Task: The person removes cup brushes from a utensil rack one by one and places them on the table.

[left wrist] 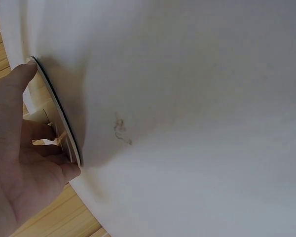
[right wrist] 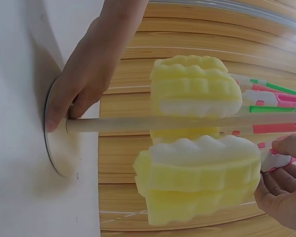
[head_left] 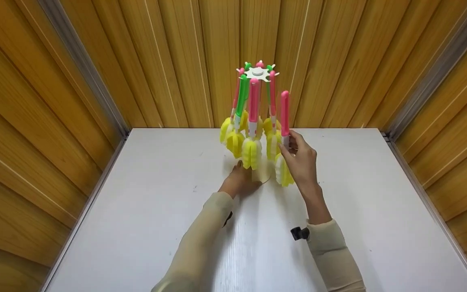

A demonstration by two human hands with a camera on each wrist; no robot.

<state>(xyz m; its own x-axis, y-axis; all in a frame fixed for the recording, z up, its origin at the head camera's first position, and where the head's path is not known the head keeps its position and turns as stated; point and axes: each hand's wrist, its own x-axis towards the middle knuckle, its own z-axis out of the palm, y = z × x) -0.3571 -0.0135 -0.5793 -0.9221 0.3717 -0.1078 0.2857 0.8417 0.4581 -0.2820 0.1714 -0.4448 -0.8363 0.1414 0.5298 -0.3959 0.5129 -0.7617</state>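
Note:
A white stand (head_left: 258, 73) has a star-shaped top with several sponge brushes (head_left: 251, 154) hanging around it, heads down. The handles are pink or green and the sponge heads yellow and white. My left hand (head_left: 239, 181) grips the edge of the stand's round base (left wrist: 59, 106), thumb at one side and fingertips at the other. In the right wrist view, the base (right wrist: 56, 158) carries a thin upright pole (right wrist: 133, 123). To the right of the hanging brushes, my right hand (head_left: 301, 160) pinches another pink-handled sponge brush (head_left: 285, 111) by its white neck, sponge downward.
The stand is near the back edge of a white table (head_left: 152, 202). Wood-look panels (head_left: 185, 61) rise behind and at both sides, with grey metal strips (head_left: 87, 69) in the corners. A small dark mark (left wrist: 120, 128) shows on the tabletop.

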